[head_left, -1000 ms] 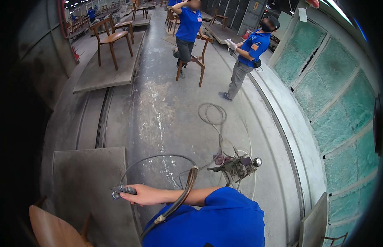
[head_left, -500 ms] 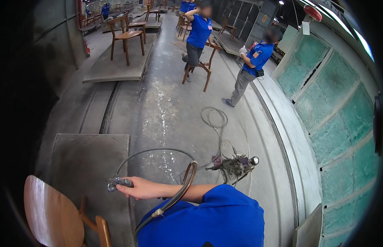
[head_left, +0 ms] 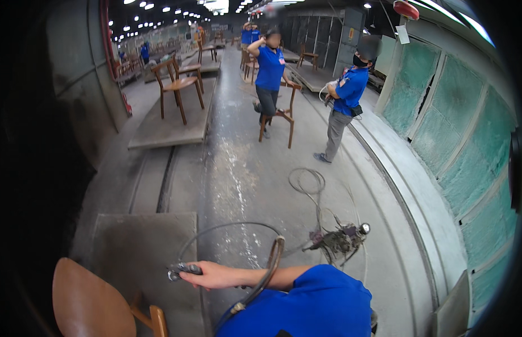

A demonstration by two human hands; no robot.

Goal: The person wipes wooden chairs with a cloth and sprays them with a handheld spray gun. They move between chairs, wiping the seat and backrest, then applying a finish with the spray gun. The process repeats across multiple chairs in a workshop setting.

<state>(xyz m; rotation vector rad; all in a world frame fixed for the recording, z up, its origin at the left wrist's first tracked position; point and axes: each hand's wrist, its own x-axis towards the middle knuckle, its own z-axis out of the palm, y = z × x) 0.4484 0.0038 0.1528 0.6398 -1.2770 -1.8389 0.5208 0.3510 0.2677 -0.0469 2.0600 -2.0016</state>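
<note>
My right arm, in a blue sleeve, reaches across toward the left. My right hand is closed around a metal spray gun, which points left above a low flat platform. From the gun a thin grey hose arcs up and back, running over my forearm beside a thicker brown hose. A wooden chair with a wide rounded backrest stands in the lower left corner, below and left of the gun, apart from it. Its lower part is cut off by the picture's edge. My left hand is not in view.
A pump with coiled hose sits on the floor to the right. Ahead, one person leans on a chair; another stands farther right. Another chair stands on a platform. Green filter panels line the right wall.
My view has tilted up, so the scene sits lower and farther right. The spray gun stays in my right hand. The person at right has lowered their hands somewhat.
</note>
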